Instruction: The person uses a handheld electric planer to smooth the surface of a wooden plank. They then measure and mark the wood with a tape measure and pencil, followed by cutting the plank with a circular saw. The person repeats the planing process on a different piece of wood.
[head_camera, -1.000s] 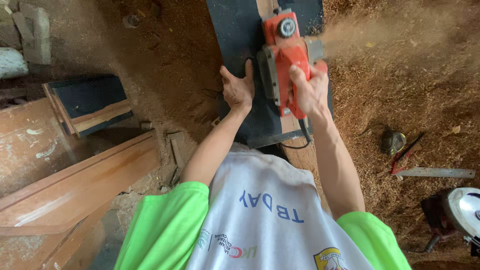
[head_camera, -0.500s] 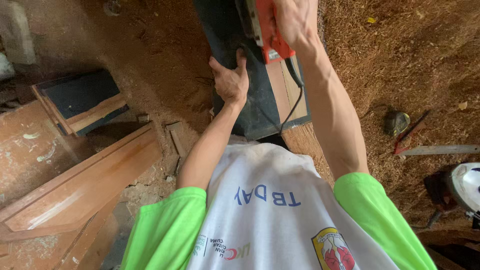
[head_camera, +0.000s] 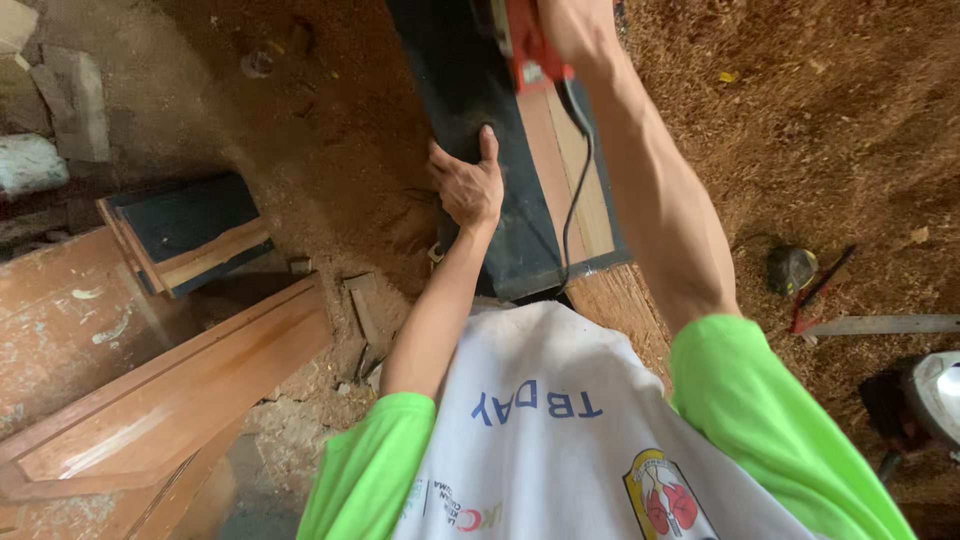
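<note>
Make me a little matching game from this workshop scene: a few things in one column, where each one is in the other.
Things:
1. left hand
2. red power tool
3. black cord
4. wooden door panel

Places:
A. lying on the floor at lower left
B. trailing down the plank from the tool
C. pressed flat on the dark board
D. at the top edge, under the right hand

Pairs: 1-C, 2-D, 3-B, 4-A

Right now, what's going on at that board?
A person is working a red power tool along a dark board, right hand gripping the tool at the far end. The left hand presses flat on the board's near edge. A strip of bare wood shows beside the tool's black cord. Sawdust covers the ground all around.
</note>
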